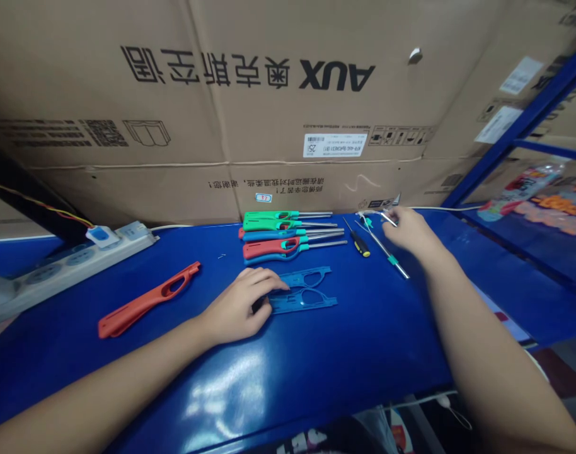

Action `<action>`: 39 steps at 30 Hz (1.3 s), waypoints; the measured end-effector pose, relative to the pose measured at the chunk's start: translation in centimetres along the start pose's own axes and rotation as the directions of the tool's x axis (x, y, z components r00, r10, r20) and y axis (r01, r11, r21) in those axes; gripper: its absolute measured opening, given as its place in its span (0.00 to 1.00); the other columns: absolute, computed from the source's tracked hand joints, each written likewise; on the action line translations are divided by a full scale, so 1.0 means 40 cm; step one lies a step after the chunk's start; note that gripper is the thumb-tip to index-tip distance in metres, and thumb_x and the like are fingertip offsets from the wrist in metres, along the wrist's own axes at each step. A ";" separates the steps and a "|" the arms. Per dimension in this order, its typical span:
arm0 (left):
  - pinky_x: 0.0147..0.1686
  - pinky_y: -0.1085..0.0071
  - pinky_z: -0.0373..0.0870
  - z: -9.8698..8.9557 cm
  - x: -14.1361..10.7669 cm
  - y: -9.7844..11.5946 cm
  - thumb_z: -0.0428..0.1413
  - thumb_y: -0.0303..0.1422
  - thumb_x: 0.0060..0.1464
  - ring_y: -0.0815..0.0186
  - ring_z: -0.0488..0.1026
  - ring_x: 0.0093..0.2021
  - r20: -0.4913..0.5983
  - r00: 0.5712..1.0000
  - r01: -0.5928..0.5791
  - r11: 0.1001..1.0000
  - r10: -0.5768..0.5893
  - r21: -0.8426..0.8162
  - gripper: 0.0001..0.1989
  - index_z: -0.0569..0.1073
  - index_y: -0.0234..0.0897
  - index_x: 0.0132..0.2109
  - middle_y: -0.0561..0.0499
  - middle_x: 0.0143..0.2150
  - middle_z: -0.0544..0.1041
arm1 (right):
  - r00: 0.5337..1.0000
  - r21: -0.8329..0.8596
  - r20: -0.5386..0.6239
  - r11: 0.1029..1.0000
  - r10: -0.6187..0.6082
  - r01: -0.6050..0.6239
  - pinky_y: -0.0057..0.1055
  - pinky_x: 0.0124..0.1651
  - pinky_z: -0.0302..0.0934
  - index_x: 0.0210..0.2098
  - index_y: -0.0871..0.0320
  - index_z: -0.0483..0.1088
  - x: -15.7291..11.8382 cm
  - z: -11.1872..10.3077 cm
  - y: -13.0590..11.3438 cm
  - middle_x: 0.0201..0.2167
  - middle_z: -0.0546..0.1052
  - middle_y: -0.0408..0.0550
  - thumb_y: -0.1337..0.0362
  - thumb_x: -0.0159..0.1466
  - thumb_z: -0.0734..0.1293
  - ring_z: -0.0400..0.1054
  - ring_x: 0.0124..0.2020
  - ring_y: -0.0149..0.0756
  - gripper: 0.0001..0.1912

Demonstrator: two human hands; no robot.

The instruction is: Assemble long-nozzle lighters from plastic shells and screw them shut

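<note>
Two blue plastic lighter shell halves [311,299] lie side by side on the blue table. My left hand [243,302] curls over their left ends, thumb by the nearer half and fingers at the farther one. At the back right, my right hand [406,230] pinches a thin metal lighter tube [388,218]. Another metal tube with green fittings [385,251] lies just below that hand. Beside it is a small black and yellow screwdriver [358,241]. Several assembled stick lighters [271,246], green, blue and red, are lined up behind the blue halves.
A red lighter shell [149,301] lies to the left, with tiny metal bits [222,256] near it. A white power strip [80,261] runs along the left side. A large cardboard box [250,126] walls off the back. Blue shelving with a bottle [524,189] stands right.
</note>
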State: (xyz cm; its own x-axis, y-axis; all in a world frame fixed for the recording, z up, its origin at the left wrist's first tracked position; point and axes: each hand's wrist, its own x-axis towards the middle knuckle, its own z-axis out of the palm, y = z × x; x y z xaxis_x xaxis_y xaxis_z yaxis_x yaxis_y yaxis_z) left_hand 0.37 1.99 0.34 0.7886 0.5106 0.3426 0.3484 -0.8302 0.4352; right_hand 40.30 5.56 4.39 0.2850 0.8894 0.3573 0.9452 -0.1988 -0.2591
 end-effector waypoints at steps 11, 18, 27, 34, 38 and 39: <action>0.56 0.61 0.65 0.002 -0.002 -0.003 0.48 0.19 0.52 0.60 0.72 0.55 -0.002 1.000 -0.003 1.000 0.003 0.004 0.25 0.72 0.41 0.54 0.50 0.53 0.77 | 0.985 0.026 0.147 0.995 -0.095 0.092 0.33 0.41 0.62 0.37 0.58 0.75 -0.019 0.023 -0.051 0.38 0.80 0.54 0.64 0.64 0.63 0.71 0.37 0.42 0.09; 0.56 0.59 0.65 0.001 0.002 -0.001 0.48 0.19 0.52 0.59 0.72 0.55 0.010 1.000 -0.006 1.000 0.006 -0.003 0.24 0.72 0.41 0.54 0.49 0.53 0.77 | 0.954 -0.040 0.287 0.994 -0.085 0.100 0.32 0.45 0.62 0.41 0.58 0.77 -0.036 0.044 -0.080 0.45 0.79 0.55 0.64 0.65 0.64 0.72 0.46 0.44 0.10; 0.55 0.60 0.65 -0.001 0.003 0.001 0.48 0.18 0.51 0.59 0.72 0.55 0.011 1.000 0.006 1.000 -0.006 0.004 0.25 0.72 0.41 0.54 0.50 0.52 0.77 | 0.936 -0.144 0.283 0.974 0.208 -0.173 0.36 0.37 0.63 0.41 0.58 0.75 -0.023 0.020 -0.048 0.44 0.79 0.61 0.61 0.61 0.68 0.74 0.44 0.53 0.11; 0.56 0.59 0.64 0.000 0.002 0.002 0.48 0.19 0.51 0.59 0.71 0.55 0.022 1.000 0.010 1.000 -0.010 -0.001 0.25 0.72 0.41 0.54 0.49 0.53 0.77 | 0.985 0.040 0.100 0.988 0.143 -0.147 0.32 0.35 0.58 0.32 0.55 0.70 -0.016 0.007 -0.047 0.34 0.79 0.53 0.52 0.68 0.59 0.72 0.38 0.44 0.17; 0.56 0.59 0.64 0.001 0.002 0.001 0.48 0.19 0.51 0.58 0.72 0.55 0.022 1.000 0.019 1.000 -0.019 0.005 0.25 0.72 0.42 0.54 0.49 0.52 0.77 | 0.996 0.144 0.004 0.986 0.084 -0.084 0.32 0.37 0.58 0.31 0.55 0.68 -0.024 -0.001 -0.061 0.31 0.77 0.50 0.52 0.68 0.59 0.70 0.35 0.41 0.16; 0.55 0.59 0.64 0.001 0.002 0.000 0.48 0.19 0.51 0.58 0.72 0.55 0.019 1.000 0.022 1.000 -0.022 0.008 0.25 0.72 0.42 0.54 0.49 0.52 0.77 | 0.998 0.163 -0.006 0.985 0.066 -0.064 0.31 0.37 0.59 0.32 0.55 0.68 -0.026 -0.001 -0.066 0.31 0.76 0.49 0.53 0.68 0.60 0.69 0.34 0.41 0.15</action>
State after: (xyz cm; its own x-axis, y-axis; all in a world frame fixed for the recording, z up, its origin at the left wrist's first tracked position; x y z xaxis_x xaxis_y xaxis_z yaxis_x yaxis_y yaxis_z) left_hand 0.46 2.01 0.32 0.7903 0.5243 0.3171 0.3698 -0.8207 0.4355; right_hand 37.50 5.13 4.76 0.3480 0.8717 0.3451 0.8863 -0.1859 -0.4242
